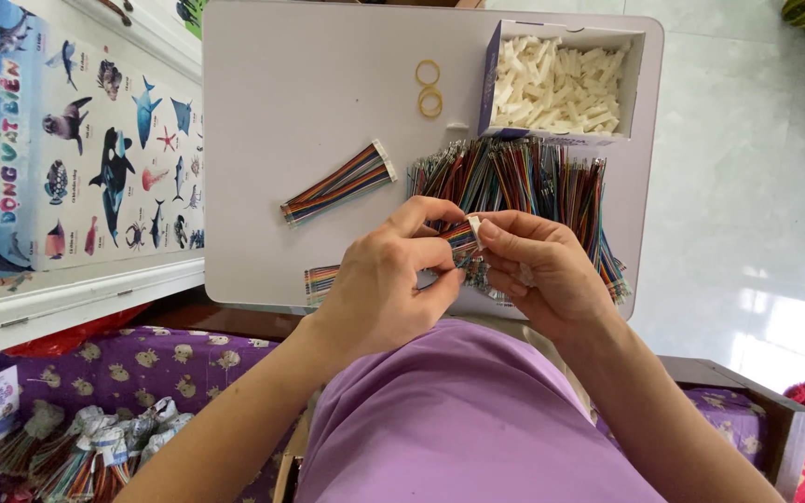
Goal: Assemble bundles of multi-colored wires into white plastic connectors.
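**Two hands pinch a small wire bundle over a white table**

At the centre of the view, the left hand (391, 279) and the right hand (538, 270) meet above the near edge of the white table (281, 102). Both hold a short set of multicoloured wires (461, 237) between them. The left thumb and forefinger are pressed together on the wire ends, the other fingers curled beneath. The right thumb and forefinger pinch a small white connector (475, 226) at the top of the wires.

Just behind the hands, toward 12 o'clock, a broad heap of coloured wires (524, 177) lies spread across the table. At 1 o'clock, an open cardboard box (490, 74) holds white plastic connectors (561, 84). Two yellow rubber bands (429, 88) lie just left of the box. At 10 o'clock from the hands, a finished ribbon cable (339, 183) rests on the table, well apart from the heap. A poster of sea animals (76, 140) lies at 9 o'clock, beside the table.
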